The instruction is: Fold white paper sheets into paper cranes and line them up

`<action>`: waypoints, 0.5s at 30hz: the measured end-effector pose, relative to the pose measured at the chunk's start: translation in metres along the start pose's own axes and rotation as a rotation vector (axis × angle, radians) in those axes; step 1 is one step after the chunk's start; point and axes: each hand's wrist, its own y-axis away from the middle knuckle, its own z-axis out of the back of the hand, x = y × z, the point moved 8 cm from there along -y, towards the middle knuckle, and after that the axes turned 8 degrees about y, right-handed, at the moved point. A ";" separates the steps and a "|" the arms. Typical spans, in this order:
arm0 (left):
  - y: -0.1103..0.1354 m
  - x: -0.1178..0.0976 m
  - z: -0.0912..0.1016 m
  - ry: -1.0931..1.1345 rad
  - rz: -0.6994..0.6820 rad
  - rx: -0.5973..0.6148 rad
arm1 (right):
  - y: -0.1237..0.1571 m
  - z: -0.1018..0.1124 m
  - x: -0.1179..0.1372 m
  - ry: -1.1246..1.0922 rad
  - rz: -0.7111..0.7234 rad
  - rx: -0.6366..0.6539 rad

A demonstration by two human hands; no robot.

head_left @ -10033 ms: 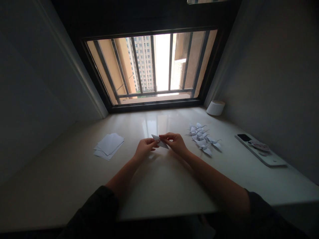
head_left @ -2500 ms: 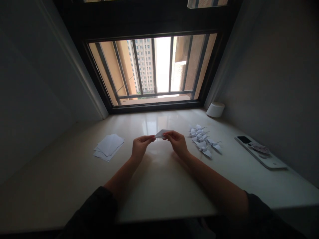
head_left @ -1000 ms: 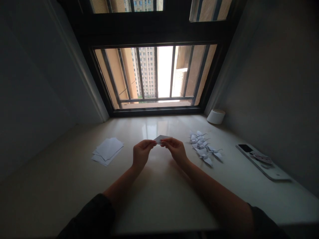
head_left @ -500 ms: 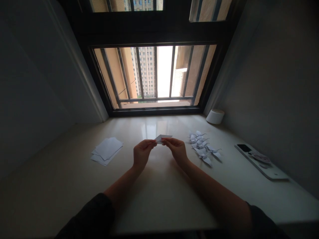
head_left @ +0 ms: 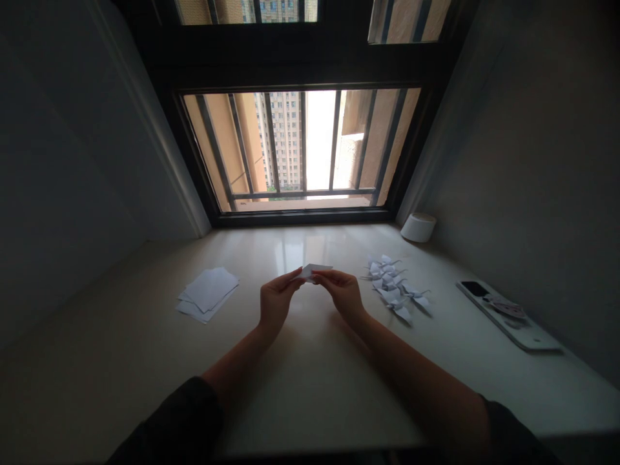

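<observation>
A small piece of folded white paper (head_left: pixel 317 267) is held up between my two hands, above the middle of the pale sill. My left hand (head_left: pixel 277 298) pinches its left end between thumb and fingers. On the other side, my right hand (head_left: pixel 346 294) grips the lower right part of the paper. The fingertips cover some of the folds. Several folded paper cranes (head_left: pixel 390 281) lie in a cluster to the right of my right hand. Left of my left hand rests a loose stack of white paper sheets (head_left: pixel 208 292).
A white phone-like device (head_left: pixel 513 323) with a round attachment lies at the right by the wall. The white round container (head_left: pixel 418 227) stands in the back right corner. Behind the sill (head_left: pixel 310 387) is a dark-framed window (head_left: pixel 300 219) with bars outside.
The folded paper has tilted slightly and my fingers have shifted a little on it. My left thumb sits a bit higher. Everything else stays in place.
</observation>
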 end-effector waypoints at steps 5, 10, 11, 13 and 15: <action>0.000 0.006 -0.001 0.070 0.061 -0.012 | 0.000 0.001 -0.002 -0.011 -0.005 -0.007; 0.002 0.008 -0.004 0.122 0.106 -0.011 | 0.000 0.001 -0.003 -0.022 -0.016 -0.014; 0.002 0.008 -0.004 0.129 0.111 -0.010 | 0.000 0.002 -0.002 -0.022 -0.015 -0.020; 0.003 0.007 -0.004 0.137 0.112 -0.012 | 0.000 0.003 -0.001 -0.004 -0.009 -0.026; 0.003 0.005 -0.004 0.140 0.104 -0.017 | 0.000 0.002 0.001 0.027 0.005 -0.010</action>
